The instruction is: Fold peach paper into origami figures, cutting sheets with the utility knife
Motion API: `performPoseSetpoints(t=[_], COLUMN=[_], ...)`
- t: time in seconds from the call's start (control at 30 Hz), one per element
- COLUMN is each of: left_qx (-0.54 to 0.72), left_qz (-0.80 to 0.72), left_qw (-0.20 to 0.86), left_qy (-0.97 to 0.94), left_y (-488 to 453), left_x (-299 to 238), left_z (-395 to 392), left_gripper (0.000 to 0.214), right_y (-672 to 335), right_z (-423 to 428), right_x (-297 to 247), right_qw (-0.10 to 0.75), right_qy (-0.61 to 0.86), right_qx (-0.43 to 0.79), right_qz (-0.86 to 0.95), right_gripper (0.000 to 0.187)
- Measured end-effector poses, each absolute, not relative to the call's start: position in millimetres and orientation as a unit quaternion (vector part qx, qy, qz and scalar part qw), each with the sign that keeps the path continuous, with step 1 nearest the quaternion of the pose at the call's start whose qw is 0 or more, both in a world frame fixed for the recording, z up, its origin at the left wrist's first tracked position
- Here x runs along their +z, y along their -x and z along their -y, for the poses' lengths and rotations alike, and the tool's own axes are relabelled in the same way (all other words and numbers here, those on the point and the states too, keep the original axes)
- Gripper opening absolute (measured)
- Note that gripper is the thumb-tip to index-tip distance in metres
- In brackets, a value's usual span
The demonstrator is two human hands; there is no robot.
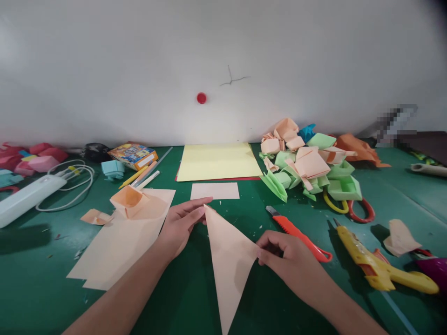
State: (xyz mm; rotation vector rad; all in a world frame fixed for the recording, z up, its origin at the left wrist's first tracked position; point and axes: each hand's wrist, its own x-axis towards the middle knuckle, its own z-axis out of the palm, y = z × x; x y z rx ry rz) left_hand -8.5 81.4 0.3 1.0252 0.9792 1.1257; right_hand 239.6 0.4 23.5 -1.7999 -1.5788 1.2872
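Observation:
A peach sheet of paper [230, 260], folded to a triangle, is held up between both hands above the green table. My left hand [183, 225] pinches its top corner between thumb and fingers. At its right corner, my right hand [279, 253] grips the edge the same way. The lowest point of the triangle runs down to the bottom of the view. Just beyond the left fingertips lies a small pale paper strip [214, 190]. An orange-red box cutter [300, 235] rests right behind my right hand.
Peach sheets [122, 251] with a folded paper box [129, 201] lie at left, near a white power strip [33, 197]. Yellow paper [220, 163] is at the back. On the right are folded paper pieces [310, 163], scissors [361, 211] and a yellow glue gun [370, 258].

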Motion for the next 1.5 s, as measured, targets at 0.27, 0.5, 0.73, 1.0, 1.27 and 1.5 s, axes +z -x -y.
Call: performPoseSetpoints(t=[0.27, 0.5, 0.73, 1.0, 1.27, 1.5], left_qx=[0.477, 0.476, 0.476, 0.476, 0.472, 0.481], left_qz=[-0.455, -0.456, -0.454, -0.452, -0.428, -0.46], left_qw=[0.593, 0.586, 0.581, 0.576, 0.597, 0.561], left_qy=[-0.462, -0.471, -0.48, -0.488, -0.488, -0.491], left_y=[9, 13, 12, 12, 12, 8], left_x=[-3, -4, -6, -5, -2, -6], left_z=[-83, -83, -83, -83, -82, -81], left_gripper=[0.027, 0.021, 0.019, 0.016, 0.014, 0.019], right_y=[-240, -240, -238, -239, -240, -240], right_z=[-1, -2, -3, -1, -1, -3], right_x=[22, 16, 12, 11, 13, 15], right_qw=[0.194, 0.196, 0.202, 0.202, 0.179, 0.186], right_qy=[0.658, 0.658, 0.648, 0.647, 0.656, 0.663], right_qx=[0.459, 0.449, 0.435, 0.429, 0.423, 0.438], right_qz=[0.564, 0.572, 0.592, 0.597, 0.599, 0.577], right_gripper=[0.015, 0.016, 0.016, 0.019, 0.02, 0.022])
